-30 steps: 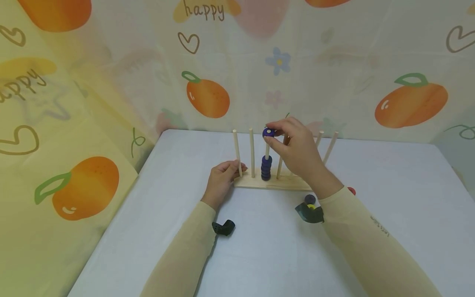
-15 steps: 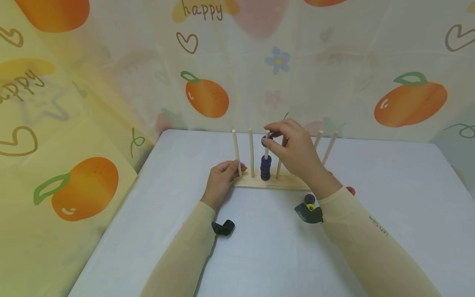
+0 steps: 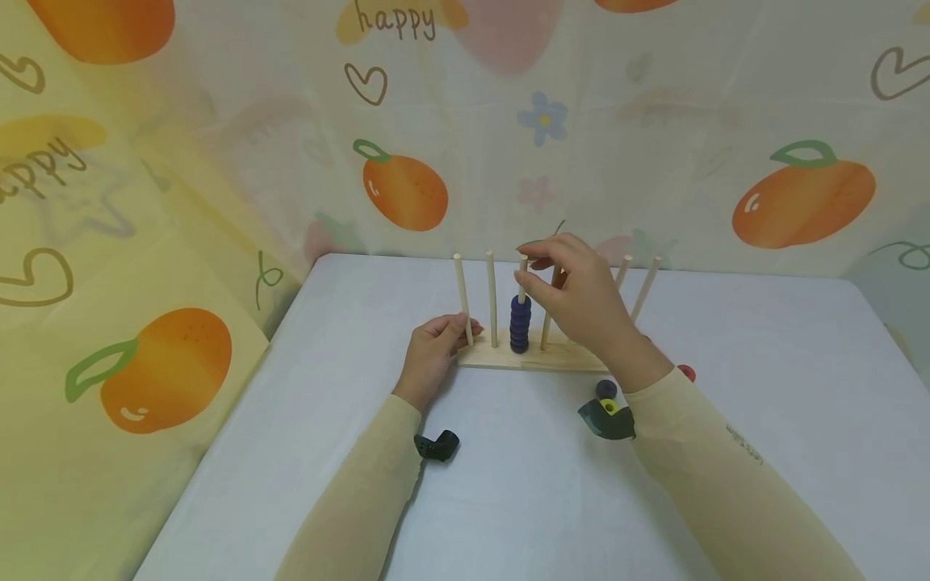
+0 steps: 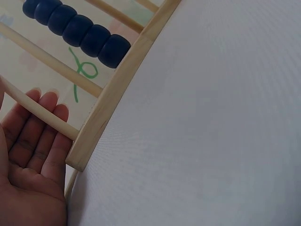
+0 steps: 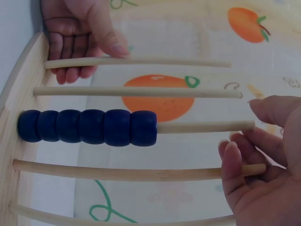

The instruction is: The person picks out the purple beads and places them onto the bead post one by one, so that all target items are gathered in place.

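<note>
A wooden peg rack (image 3: 534, 361) stands on the table, with a stack of several dark blue beads (image 5: 84, 127) on its third peg from the left. My right hand (image 3: 581, 286) is at the top of that peg (image 5: 207, 126), thumb and fingers spread apart with no bead between them. Below the fingertips, the top bead rests on the stack. At the rack's left end, my left hand (image 3: 432, 355) holds the outermost peg (image 4: 42, 113), its thumb on one side and its fingers behind.
Near the right wrist, a dark bead (image 3: 606, 390) and a yellow bead (image 3: 609, 406) lie on the white table (image 3: 508, 500). A red bead (image 3: 687, 373) is partly hidden by the right sleeve. A patterned cloth (image 3: 625, 113) hangs behind.
The blue bead from my right hand has slid down the third peg onto the stack. My right fingers have let it go and stay near the peg's top. The left hand has not moved.
</note>
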Demonstrator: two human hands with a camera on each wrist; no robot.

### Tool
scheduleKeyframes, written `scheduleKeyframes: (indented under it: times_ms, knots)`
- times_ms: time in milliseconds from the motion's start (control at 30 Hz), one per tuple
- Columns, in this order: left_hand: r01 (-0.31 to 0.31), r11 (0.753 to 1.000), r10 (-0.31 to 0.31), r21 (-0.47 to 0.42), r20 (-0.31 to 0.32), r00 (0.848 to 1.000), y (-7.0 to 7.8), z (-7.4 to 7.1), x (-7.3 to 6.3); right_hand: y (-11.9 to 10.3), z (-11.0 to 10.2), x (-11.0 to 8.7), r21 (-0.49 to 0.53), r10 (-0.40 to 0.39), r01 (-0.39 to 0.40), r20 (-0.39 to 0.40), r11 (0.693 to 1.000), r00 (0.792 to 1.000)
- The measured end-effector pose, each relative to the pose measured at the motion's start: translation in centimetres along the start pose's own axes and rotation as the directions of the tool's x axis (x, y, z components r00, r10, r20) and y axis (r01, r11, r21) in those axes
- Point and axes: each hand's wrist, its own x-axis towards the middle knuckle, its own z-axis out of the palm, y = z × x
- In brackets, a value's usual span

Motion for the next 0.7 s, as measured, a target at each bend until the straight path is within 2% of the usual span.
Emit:
scheduleKeyframes:
  times_ms: [467,700]
  knots:
    - [0.0,1.0,0.0,-0.007,0.007,1.0,0.1,0.0,0.0,0.1,-1.0,-1.0,0.104,0.074,-0.08,0.058,0.991,0.996]
    - [0.0,1.0,0.0,0.004,0.0,1.0,0.1,0.0,0.0,0.7,-1.8,-1.7,0.234,0.099,-0.123,0.112,0.964,0.989]
